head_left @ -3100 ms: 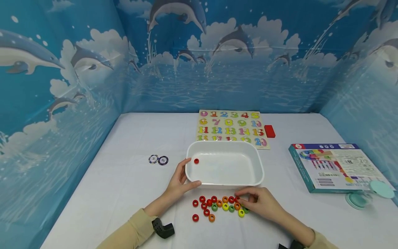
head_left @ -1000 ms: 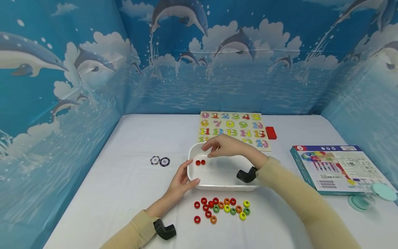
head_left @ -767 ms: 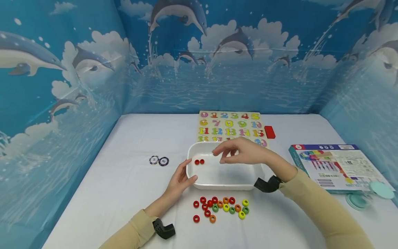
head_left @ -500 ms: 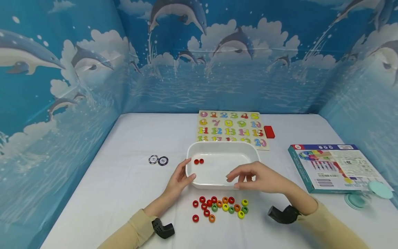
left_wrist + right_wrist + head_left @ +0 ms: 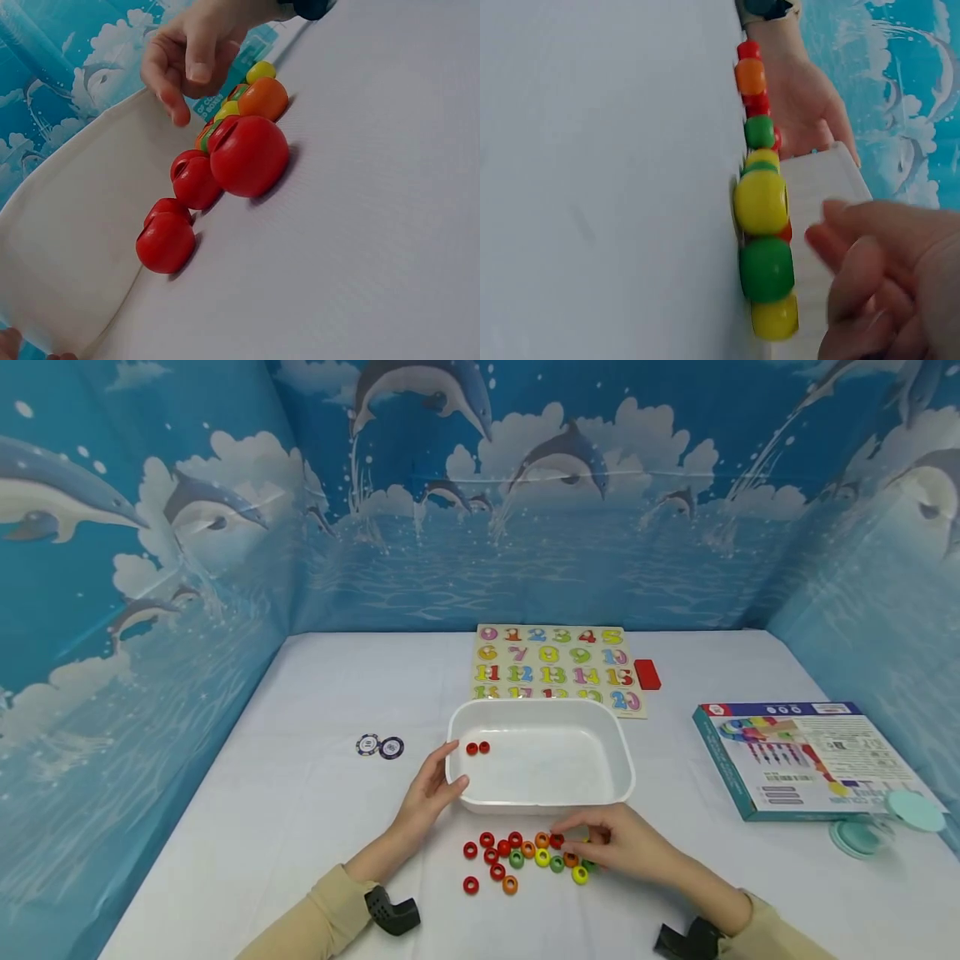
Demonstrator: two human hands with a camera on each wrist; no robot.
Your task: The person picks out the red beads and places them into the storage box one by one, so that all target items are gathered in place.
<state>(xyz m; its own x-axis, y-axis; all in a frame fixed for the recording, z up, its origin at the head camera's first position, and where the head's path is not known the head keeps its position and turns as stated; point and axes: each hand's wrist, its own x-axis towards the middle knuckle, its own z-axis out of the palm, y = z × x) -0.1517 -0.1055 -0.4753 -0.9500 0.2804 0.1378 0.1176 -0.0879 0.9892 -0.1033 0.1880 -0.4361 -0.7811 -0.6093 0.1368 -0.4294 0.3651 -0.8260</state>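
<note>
A white tray [image 5: 540, 768] stands mid-table with two red beads [image 5: 477, 748] inside, near its left end. My left hand [image 5: 422, 793] holds the tray's near-left corner, thumb at the near rim and index finger at the left one. Several loose beads in red, orange, yellow and green [image 5: 517, 858] lie on the cloth in front of the tray. My right hand [image 5: 622, 843] hovers over the right end of this group, thumb and index finger apart close to a red bead [image 5: 557, 842]. In the right wrist view, nothing shows between those fingers; the hand partly hides some beads in the head view.
Behind the tray lies a number board [image 5: 555, 664], with a red block [image 5: 647, 674] beside it. Two poker chips [image 5: 380, 746] lie left. At the right are a flat game box [image 5: 810, 760] and a small clear jar with a mint lid [image 5: 862, 837].
A second red bead has come to lie in the tray. My right hand has moved from above the tray back to the loose beads. The left hand stays at the corner.
</note>
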